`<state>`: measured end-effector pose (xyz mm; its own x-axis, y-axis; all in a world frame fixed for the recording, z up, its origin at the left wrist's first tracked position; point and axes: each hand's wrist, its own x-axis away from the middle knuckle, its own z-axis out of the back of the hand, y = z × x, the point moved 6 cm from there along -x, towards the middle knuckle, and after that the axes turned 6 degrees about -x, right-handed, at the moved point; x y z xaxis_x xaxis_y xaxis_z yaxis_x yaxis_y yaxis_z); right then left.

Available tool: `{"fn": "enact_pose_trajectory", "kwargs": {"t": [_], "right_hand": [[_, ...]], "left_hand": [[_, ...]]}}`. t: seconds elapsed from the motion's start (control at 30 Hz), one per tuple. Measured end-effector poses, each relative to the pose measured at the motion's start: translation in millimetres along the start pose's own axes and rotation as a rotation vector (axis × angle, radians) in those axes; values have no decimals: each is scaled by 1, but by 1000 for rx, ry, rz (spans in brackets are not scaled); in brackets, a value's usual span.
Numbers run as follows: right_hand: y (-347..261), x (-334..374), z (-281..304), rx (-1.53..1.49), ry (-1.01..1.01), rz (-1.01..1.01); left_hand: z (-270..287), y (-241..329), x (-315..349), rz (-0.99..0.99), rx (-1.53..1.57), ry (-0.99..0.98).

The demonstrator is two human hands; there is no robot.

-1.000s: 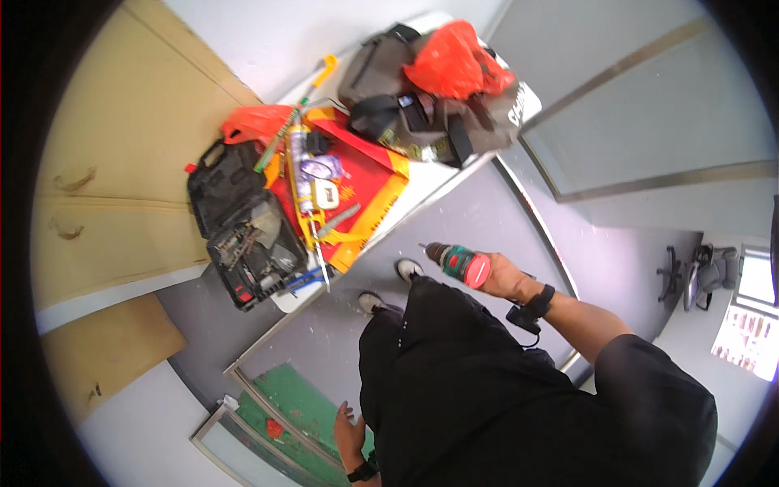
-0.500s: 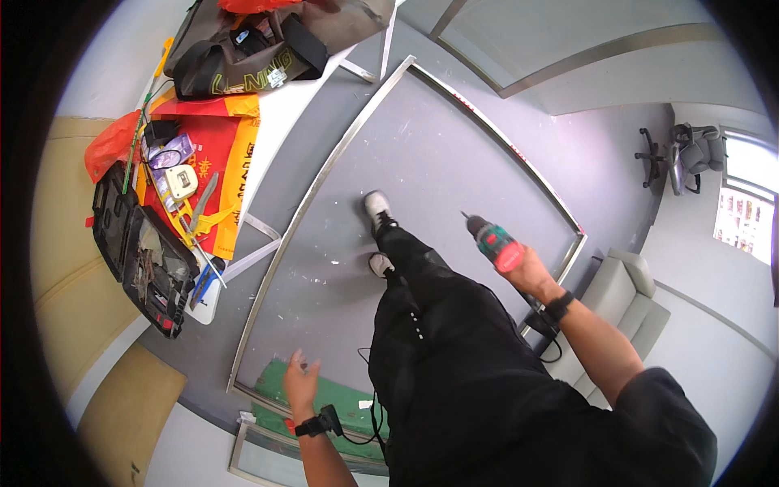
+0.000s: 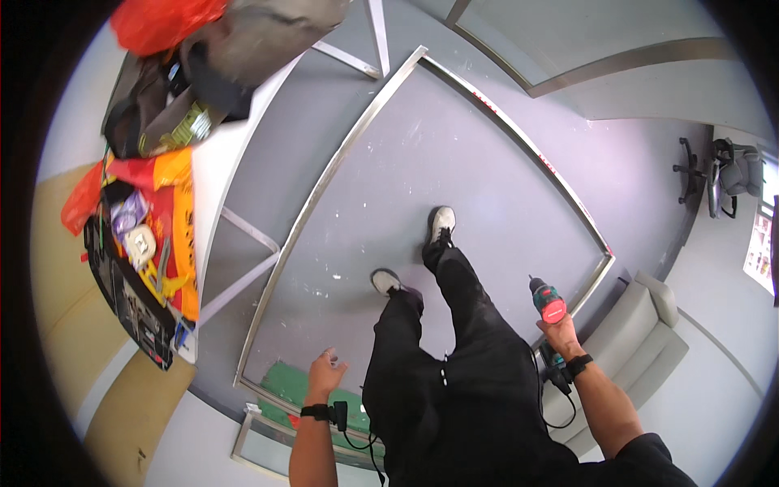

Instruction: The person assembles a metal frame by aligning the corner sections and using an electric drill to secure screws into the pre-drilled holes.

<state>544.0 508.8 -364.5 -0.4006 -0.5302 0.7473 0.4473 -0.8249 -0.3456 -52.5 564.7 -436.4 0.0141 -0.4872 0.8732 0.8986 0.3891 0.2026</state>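
Forearms rise from the lower edge, each with a dark band at the wrist. The right hand (image 3: 558, 334) is wrapped tight around the handle of a cordless drill (image 3: 548, 302), green-bodied with a red cap, its chuck pointing away over the grey floor (image 3: 487, 162); that grip is fully closed on the tool. The left hand (image 3: 324, 375) hangs free beside the person's dark trousers, fingers loosely spread, holding and touching nothing. Just under it a green sheet (image 3: 302, 391) lies at the near corner of a large metal frame (image 3: 324, 191), which rests flat on the floor. Both pale shoes stand inside that frame, the left shoe (image 3: 386, 281) nearer, the right shoe (image 3: 441, 225) a step ahead.

To the left runs a white surface (image 3: 213, 174). Along its near end lies an open black tool case (image 3: 130, 304) with tools packed in its compartments, too small to tell apart. Beside it an orange bag (image 3: 166, 215) is spread out with a tape measure (image 3: 139, 242) and small hand tools on it. Farther along sit a dark open bag (image 3: 154, 122), then a grey bag (image 3: 268, 32) and a red bag (image 3: 158, 20).

To the right a pale sofa (image 3: 641, 333) stands near the frame's corner, and an office chair (image 3: 718, 174) stands by the far wall.
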Motion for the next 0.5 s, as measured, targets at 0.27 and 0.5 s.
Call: {"fn": "enact_pose_trajectory", "kwargs": {"t": [0.27, 0.5], "right_hand": [[48, -169, 4, -96, 87, -53], [50, -305, -20, -281, 136, -7]], "left_hand": [[104, 113, -242, -47, -291, 222], [163, 292, -476, -236, -353, 422]]}}
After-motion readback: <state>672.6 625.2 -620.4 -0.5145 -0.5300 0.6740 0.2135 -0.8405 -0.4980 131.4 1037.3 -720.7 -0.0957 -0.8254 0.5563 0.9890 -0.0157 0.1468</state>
